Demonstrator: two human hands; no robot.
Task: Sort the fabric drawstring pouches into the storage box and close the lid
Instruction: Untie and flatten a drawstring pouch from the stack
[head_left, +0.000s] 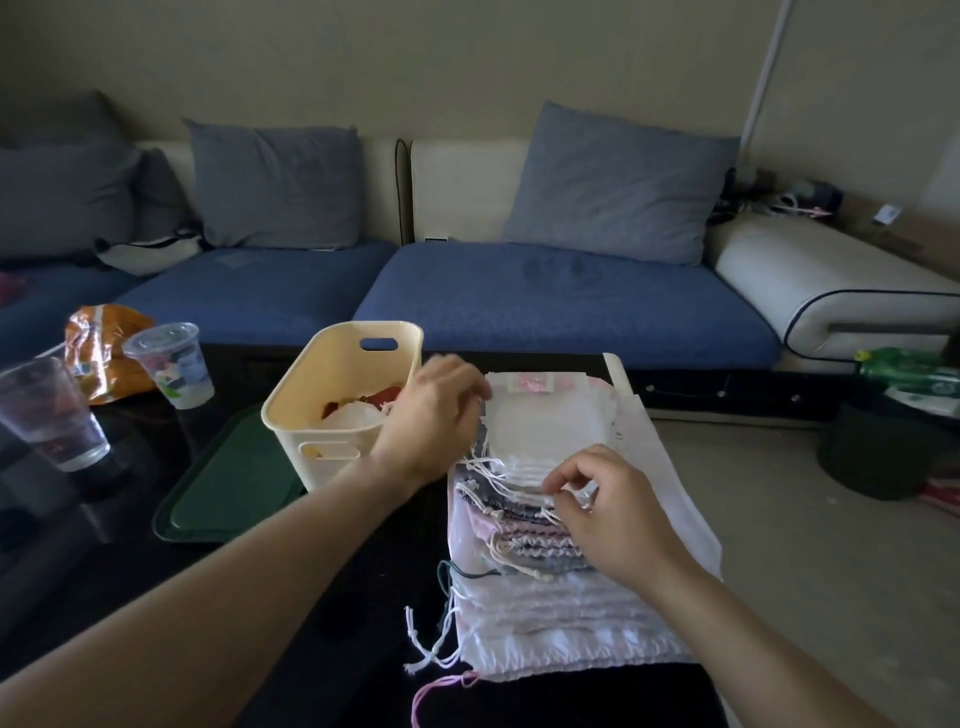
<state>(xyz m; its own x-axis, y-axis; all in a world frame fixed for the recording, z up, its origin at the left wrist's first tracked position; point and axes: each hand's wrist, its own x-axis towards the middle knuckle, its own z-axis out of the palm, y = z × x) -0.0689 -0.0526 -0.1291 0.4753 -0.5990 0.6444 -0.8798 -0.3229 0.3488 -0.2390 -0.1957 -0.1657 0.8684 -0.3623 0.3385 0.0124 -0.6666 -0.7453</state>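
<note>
The top white pouch (540, 421) is pinched at its edges by left hand (431, 415) and right hand (608, 512), probably for lifting into the adjacent cream storage box (311, 395).

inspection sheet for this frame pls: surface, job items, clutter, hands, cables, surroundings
Surface: dark glossy table.
Job's things: cream storage box, open, with a few pouches inside; green lid flat beside it; stack of drawstring pouches on the table's right part.
Clutter: two clear plastic cups; orange snack bag.
Hands: left hand at the top pouch's left edge, grip unclear; right hand pinching the near edge of the top pouches.
Cables: some on the ledge behind the sofa.
Surroundings: blue sofa with grey cushions; green bottle.
</note>
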